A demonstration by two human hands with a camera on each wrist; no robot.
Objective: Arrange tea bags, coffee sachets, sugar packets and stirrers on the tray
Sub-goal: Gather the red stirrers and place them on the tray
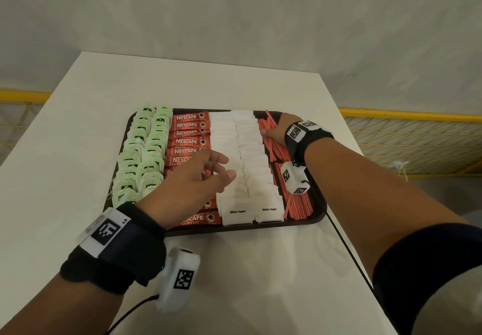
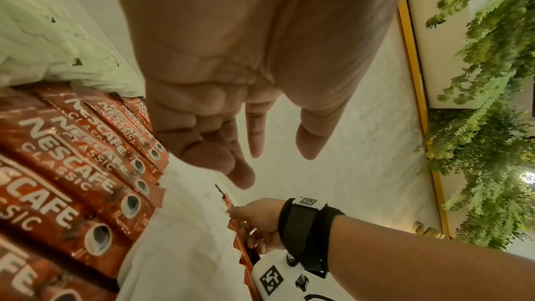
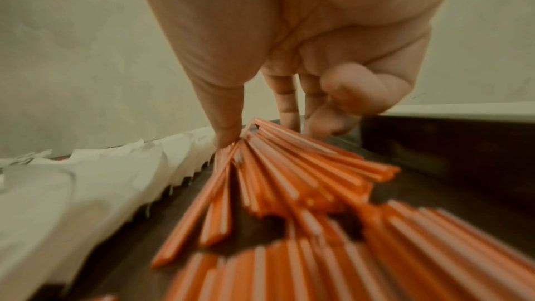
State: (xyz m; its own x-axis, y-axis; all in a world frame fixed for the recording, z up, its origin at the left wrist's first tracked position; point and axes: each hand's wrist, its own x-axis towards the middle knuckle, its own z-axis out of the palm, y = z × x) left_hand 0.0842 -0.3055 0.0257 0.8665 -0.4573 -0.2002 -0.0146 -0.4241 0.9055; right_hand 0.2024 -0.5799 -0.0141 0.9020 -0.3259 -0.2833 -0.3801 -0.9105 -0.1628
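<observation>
Resting on the white desk (image 1: 78, 131), a dark brown tray (image 1: 319, 212) carried four kinds of supplies laid out in columns. Green-tagged tea bags (image 1: 142, 152) filled two overlapping rows at its left edge, red coffee sachets (image 1: 189, 125) were stacked in one column just beside them, white sugar packets (image 1: 236, 136) ran in two columns through the middle, and red-and-white stirrers (image 1: 297, 204) lay lengthwise along the right side. The left hand (image 1: 190, 180) hovered over the near part of the coffee column and the edge of the sugar, fingers loosely spread and relaxed, holding nothing; the left wrist view showed its palm clear above the sachets. The right hand (image 1: 277, 129) reached to the far right part of the tray, where its thumb and fingertips (image 3: 228, 139) pressed down on the far ends of the stirrers, gathering a fanned bunch between them, as the blurred right wrist view showed. Both wrists wore black bands with white marker blocks (image 1: 180, 280).
</observation>
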